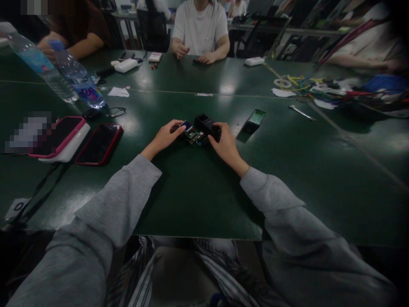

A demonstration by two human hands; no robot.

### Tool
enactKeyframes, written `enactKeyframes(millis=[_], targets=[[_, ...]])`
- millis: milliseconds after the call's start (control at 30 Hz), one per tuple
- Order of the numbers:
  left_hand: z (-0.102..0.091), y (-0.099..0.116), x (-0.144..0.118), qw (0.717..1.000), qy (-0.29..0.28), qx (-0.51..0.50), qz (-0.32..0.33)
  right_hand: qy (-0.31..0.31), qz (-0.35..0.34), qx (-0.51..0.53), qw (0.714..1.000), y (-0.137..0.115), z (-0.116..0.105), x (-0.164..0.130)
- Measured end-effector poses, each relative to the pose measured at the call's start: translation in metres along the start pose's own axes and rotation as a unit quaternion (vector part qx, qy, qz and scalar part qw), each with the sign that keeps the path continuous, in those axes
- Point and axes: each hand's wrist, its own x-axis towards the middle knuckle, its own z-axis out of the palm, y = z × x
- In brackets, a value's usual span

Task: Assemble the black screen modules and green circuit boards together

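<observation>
My left hand (169,133) is closed on a small circuit board (193,135), with the thumb lying along a dark blue screen-like part at its upper end. Fingers of my right hand (224,143) wrap round a black plastic housing (204,123) that has a rectangular opening in its face. Board and housing are side by side, close together, just over the green table; I cannot tell whether wires join them. To the right of my right hand lies a small black device (255,120) with a greenish panel on top.
Phones in red cases (99,144) and two water bottles (83,87) stand or lie at the left. A wrench (301,112) and a heap of tangled cables (322,87) lie at the right. Across the green table (198,192) sits a person in a white shirt (200,27).
</observation>
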Motion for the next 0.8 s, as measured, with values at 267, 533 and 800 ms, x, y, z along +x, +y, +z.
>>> enactKeyframes(millis=[267,533,800], targets=[[0.000,0.003,0.000,1.000,-0.002,0.010,-0.005,0.001,-0.014,-0.018,1.000,0.000,0.000,0.002],[0.000,0.003,-0.001,1.000,0.001,0.013,-0.004,0.037,0.002,-0.004,0.999,0.011,0.003,0.005],[-0.001,0.003,-0.001,1.000,-0.001,0.004,-0.003,0.111,0.077,-0.075,0.988,0.036,0.001,0.010]])
